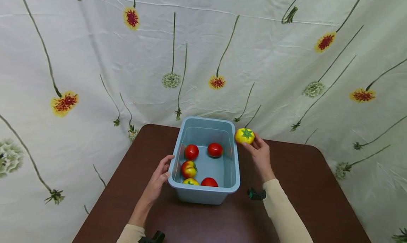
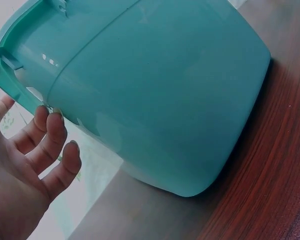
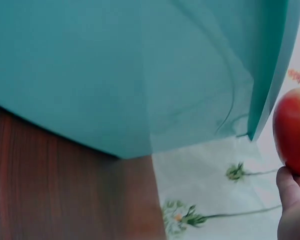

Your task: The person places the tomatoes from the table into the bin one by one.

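Head: our right hand [image 1: 261, 154] pinches yellow tomato [image 1: 244, 136] just beside bin [image 1: 236, 165] far right rim; we lift clear, centre over gap. Left wrist: left hand [image 2: 25, 160] relaxed, fingertips [image 2: 54, 120] on rim, steady. Right wrist: tomato on fingertips [image 3: 289, 182], outside wall.

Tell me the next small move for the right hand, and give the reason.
Probably carry the yellow tomato left over the bin's rim and lower it in: the right hand pinches it just outside the far right corner, and the left hand steadies the bin.
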`<state>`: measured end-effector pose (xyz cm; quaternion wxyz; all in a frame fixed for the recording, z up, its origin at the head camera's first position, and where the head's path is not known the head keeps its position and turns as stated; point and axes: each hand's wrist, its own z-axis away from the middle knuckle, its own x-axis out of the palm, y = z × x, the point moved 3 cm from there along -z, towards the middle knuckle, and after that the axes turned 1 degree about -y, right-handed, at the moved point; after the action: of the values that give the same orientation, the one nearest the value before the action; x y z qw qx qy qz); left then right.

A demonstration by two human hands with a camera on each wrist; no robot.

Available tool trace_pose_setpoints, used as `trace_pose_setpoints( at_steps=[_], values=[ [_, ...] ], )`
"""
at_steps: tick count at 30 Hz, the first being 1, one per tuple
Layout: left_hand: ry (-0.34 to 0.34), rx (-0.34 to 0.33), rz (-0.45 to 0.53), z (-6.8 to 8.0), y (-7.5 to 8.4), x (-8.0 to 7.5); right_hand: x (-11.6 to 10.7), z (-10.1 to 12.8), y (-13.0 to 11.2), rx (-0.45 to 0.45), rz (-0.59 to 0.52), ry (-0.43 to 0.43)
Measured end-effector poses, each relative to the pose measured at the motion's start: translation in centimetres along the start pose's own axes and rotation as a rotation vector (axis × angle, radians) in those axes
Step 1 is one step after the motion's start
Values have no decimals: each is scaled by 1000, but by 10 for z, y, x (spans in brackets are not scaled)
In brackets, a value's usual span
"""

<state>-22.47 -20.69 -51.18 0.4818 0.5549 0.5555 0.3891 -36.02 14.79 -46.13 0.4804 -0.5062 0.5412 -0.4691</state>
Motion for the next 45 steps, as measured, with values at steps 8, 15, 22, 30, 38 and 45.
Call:
trace_pose_setpoints(
  at_steps=[8, 15, 22, 30, 38, 45],
  values=[
    [-7, 9, 4, -1, 0, -1, 17, 8, -14, -93, 14, -115],
    [-15, 14, 9, 0, -1, 2, 27, 13, -13, -117, 72, -195],
    [-22, 1, 19, 0, 1, 2, 26, 17, -14, -171, -14, -225],
    [-8, -12, 2, -1, 2, 2, 27, 20, -12, -241, 46, -212],
    [-24, 30, -5, -4, 5, 0, 29, 20, -14, -404, 311, -107],
    [58, 66, -268, -8, 18, -4, 34, 23, -21, -636, 714, -84]
  ],
)
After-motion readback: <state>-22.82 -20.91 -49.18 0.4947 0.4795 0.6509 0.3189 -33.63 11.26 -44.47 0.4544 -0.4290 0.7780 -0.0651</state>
